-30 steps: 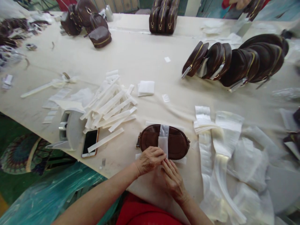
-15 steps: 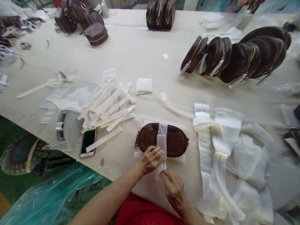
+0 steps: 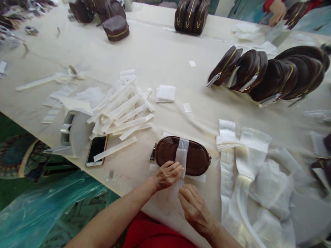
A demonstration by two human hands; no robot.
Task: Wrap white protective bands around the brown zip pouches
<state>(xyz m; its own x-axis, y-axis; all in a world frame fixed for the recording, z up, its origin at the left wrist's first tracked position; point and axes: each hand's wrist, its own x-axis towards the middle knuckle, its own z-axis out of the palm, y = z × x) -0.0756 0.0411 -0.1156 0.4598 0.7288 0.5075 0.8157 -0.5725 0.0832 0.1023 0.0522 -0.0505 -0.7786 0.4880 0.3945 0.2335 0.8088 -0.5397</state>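
Observation:
A dark brown oval leather pouch [image 3: 198, 155] lies on the table in front of me, with small metal fittings at both ends. Around its middle runs a white wrapping strip [image 3: 181, 155], with a clear piece near the top. Fingers of my left hand [image 3: 168, 175] are closed together over the strip at the pouch's lower edge. Just below, my right hand [image 3: 193, 208] is closed in a pinch at the strip's loose lower end; its fingertips partly hide what they hold. White sheet edges show from beneath the pouch.
Left of the pouch are a pile of cut white strips [image 3: 124, 110], a phone [image 3: 96, 151] and a tape dispenser [image 3: 77, 132]. White wrapping material [image 3: 274, 186] lies right. Brown bags [image 3: 271, 74] stand behind. A co-worker's hand [image 3: 278, 12] shows at the far right.
The view has shifted and tilted a little. My left fingers have flattened somewhat over the strip. My right hand stays at its lower end. The co-worker's hand shows more fully.

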